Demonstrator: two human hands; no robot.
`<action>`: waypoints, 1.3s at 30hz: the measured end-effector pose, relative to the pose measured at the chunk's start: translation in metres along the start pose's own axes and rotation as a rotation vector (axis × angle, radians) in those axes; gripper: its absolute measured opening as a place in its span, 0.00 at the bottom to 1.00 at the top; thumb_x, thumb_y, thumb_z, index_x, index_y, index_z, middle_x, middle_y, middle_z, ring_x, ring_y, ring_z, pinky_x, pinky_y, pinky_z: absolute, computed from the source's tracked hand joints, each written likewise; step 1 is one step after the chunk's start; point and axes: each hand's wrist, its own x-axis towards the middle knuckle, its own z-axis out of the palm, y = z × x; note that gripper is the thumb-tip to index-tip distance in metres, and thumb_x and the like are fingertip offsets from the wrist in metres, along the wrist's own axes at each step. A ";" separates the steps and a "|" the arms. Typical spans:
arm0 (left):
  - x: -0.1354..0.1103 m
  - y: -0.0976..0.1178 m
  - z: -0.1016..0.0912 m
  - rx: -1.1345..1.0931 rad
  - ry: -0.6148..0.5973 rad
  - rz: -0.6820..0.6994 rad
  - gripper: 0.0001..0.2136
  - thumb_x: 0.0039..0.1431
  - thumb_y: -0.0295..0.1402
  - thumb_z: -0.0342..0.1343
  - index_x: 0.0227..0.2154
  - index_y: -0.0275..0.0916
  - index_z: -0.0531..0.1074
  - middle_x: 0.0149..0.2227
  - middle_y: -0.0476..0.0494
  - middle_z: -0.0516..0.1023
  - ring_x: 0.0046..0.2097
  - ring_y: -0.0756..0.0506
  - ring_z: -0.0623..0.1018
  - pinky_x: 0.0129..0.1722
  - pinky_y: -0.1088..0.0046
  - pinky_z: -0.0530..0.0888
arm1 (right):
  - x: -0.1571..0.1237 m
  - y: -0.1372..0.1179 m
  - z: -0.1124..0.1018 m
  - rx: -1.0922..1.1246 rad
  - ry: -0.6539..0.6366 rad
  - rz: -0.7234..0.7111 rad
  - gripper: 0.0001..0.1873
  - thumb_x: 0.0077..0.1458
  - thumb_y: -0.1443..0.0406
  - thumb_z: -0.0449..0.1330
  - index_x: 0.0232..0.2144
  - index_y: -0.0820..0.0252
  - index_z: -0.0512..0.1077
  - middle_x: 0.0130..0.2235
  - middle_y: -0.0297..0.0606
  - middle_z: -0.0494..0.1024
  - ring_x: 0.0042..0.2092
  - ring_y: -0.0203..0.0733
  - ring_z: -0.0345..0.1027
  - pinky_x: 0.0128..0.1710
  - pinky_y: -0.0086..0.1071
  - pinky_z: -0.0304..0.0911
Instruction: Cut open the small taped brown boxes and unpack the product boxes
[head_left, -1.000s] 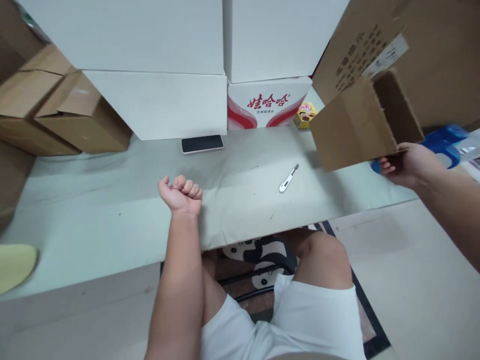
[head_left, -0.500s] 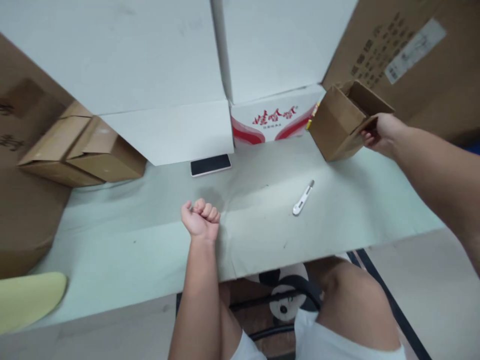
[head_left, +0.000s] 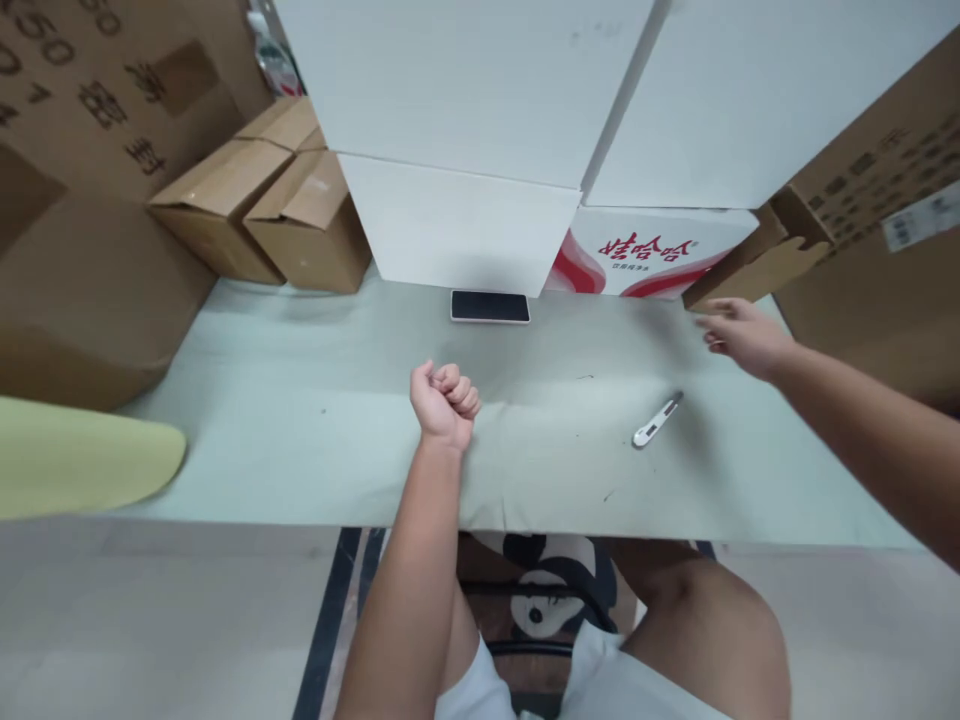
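Cardboard box (head_left: 763, 273) could tip if your right hand (head_left: 748, 336), grip loosely open, knocks it; your left hand (head_left: 445, 402) is curled closed.

My right hand (head_left: 739, 333) is just in front of the brown box (head_left: 761, 270), fingers loosely bent; I can't tell whether they touch it. The box stands between the red-lettered carton (head_left: 652, 253) and a big carton (head_left: 892, 300). My left hand (head_left: 445, 403), curled into a loose fist, is over the table (head_left: 307, 370), with the phone (head_left: 490, 306) lying beyond it. A knife (head_left: 658, 420) lies nearer my right hand. Two small boxes (head_left: 274, 235) stand at the left.
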 end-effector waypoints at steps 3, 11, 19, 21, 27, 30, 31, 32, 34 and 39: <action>-0.009 0.016 -0.015 -0.080 -0.024 0.029 0.21 0.66 0.41 0.35 0.17 0.42 0.42 0.19 0.58 0.34 0.18 0.54 0.39 0.20 0.74 0.38 | -0.026 -0.044 0.052 -0.099 -0.167 -0.196 0.16 0.51 0.68 0.61 0.44 0.58 0.68 0.28 0.34 0.72 0.30 0.38 0.68 0.36 0.36 0.67; -0.023 0.055 -0.044 -0.282 -0.011 0.076 0.21 0.66 0.42 0.35 0.18 0.43 0.41 0.19 0.58 0.33 0.19 0.54 0.37 0.20 0.75 0.38 | -0.082 -0.246 0.252 -0.293 -0.385 -0.865 0.33 0.54 0.66 0.58 0.63 0.55 0.66 0.66 0.48 0.66 0.63 0.58 0.65 0.63 0.55 0.63; -0.025 0.080 -0.066 -0.310 0.032 0.094 0.20 0.64 0.40 0.37 0.16 0.42 0.43 0.18 0.58 0.34 0.19 0.54 0.38 0.20 0.75 0.38 | -0.069 -0.367 0.364 -0.457 -0.257 -0.898 0.41 0.56 0.57 0.63 0.68 0.61 0.57 0.73 0.57 0.45 0.73 0.74 0.40 0.66 0.73 0.46; -0.027 0.084 -0.069 -0.331 0.042 0.110 0.20 0.64 0.40 0.37 0.16 0.42 0.43 0.18 0.58 0.34 0.19 0.54 0.37 0.20 0.75 0.37 | -0.062 -0.371 0.378 -0.484 -0.248 -0.907 0.43 0.56 0.54 0.63 0.68 0.63 0.56 0.73 0.58 0.42 0.74 0.75 0.37 0.67 0.73 0.42; -0.030 0.087 -0.075 -0.362 0.035 0.119 0.20 0.64 0.40 0.37 0.17 0.42 0.43 0.18 0.57 0.35 0.20 0.54 0.37 0.20 0.74 0.38 | -0.065 -0.386 0.394 -0.516 -0.216 -0.841 0.44 0.56 0.56 0.62 0.69 0.69 0.55 0.74 0.61 0.43 0.74 0.73 0.36 0.68 0.72 0.44; -0.033 0.092 -0.079 -0.360 0.037 0.161 0.19 0.64 0.39 0.36 0.17 0.42 0.43 0.19 0.57 0.35 0.20 0.54 0.37 0.20 0.75 0.38 | -0.075 -0.383 0.382 -0.529 -0.241 -0.906 0.40 0.57 0.58 0.60 0.67 0.70 0.57 0.73 0.61 0.46 0.74 0.71 0.42 0.67 0.70 0.48; -0.034 0.095 -0.080 -0.362 0.041 0.184 0.19 0.64 0.39 0.36 0.17 0.42 0.43 0.19 0.57 0.35 0.20 0.54 0.37 0.20 0.75 0.38 | -0.080 -0.375 0.374 -0.522 -0.247 -0.951 0.39 0.57 0.58 0.59 0.67 0.70 0.58 0.73 0.61 0.48 0.73 0.70 0.44 0.66 0.69 0.50; -0.035 0.097 -0.081 -0.364 0.051 0.216 0.19 0.65 0.39 0.36 0.17 0.42 0.43 0.18 0.57 0.35 0.20 0.54 0.37 0.20 0.75 0.39 | -0.085 -0.364 0.363 -0.510 -0.252 -1.000 0.38 0.57 0.58 0.59 0.66 0.70 0.59 0.73 0.61 0.48 0.73 0.70 0.46 0.66 0.68 0.52; -0.036 0.099 -0.082 -0.356 0.090 0.306 0.19 0.65 0.39 0.36 0.17 0.42 0.45 0.18 0.57 0.37 0.20 0.53 0.38 0.20 0.74 0.39 | -0.098 -0.330 0.339 -0.473 -0.249 -1.098 0.36 0.58 0.59 0.56 0.65 0.69 0.60 0.74 0.60 0.46 0.72 0.68 0.48 0.66 0.65 0.55; -0.033 0.089 -0.081 -0.189 0.366 0.679 0.15 0.63 0.34 0.42 0.20 0.41 0.51 0.21 0.55 0.46 0.22 0.52 0.49 0.22 0.75 0.48 | -0.127 -0.207 0.270 -0.308 -0.160 -1.181 0.34 0.58 0.62 0.52 0.67 0.63 0.57 0.72 0.55 0.54 0.74 0.56 0.50 0.71 0.56 0.53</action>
